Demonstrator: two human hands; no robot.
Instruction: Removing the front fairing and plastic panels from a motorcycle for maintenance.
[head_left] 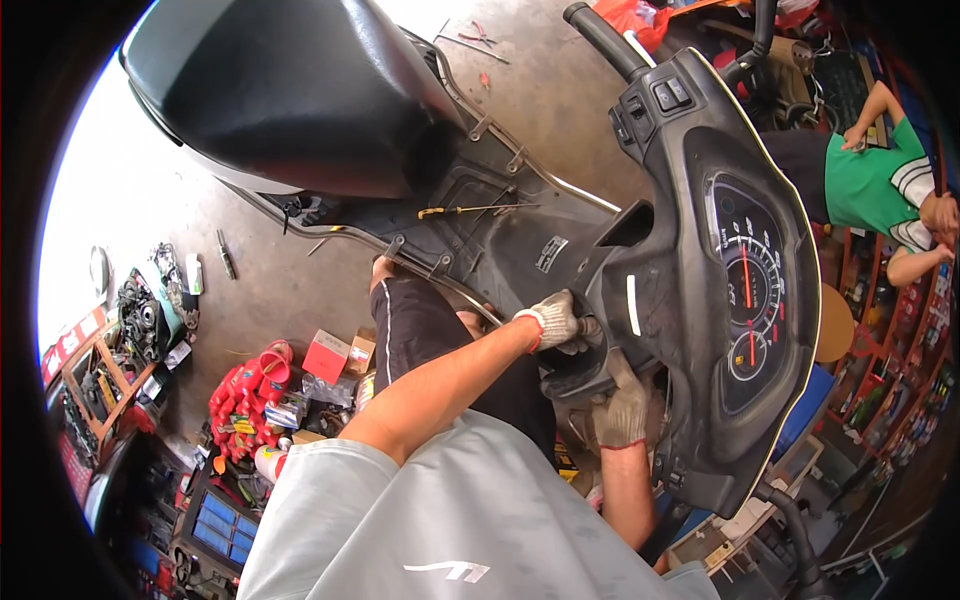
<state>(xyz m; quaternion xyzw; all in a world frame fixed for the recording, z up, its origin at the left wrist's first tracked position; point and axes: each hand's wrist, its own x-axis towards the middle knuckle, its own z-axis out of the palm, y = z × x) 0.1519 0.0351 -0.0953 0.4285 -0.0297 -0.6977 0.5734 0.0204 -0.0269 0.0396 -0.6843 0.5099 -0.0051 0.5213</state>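
Note:
I sit beside a black scooter, both hands in off-white knitted work gloves. My left hand (563, 323) is closed, its fingers curled at the edge of the scooter's dark inner front panel (590, 382), below the handlebar cover. Just right of it and nearer to me, my right hand (624, 408) grips the same panel's edge, thumb on top and the other fingers partly hidden. Above both hands stands the instrument cluster (750, 290). On the footboard (490, 235) lies a screwdriver with a yellow handle (430, 213).
The large black seat (300, 90) rises at the upper left. Pliers (478, 36) lie on the far floor. Left of me are red plastic parts (245, 395), a red box (326, 356) and an engine (145, 305). Someone in a green shirt (875, 180) stands at the right near shelves.

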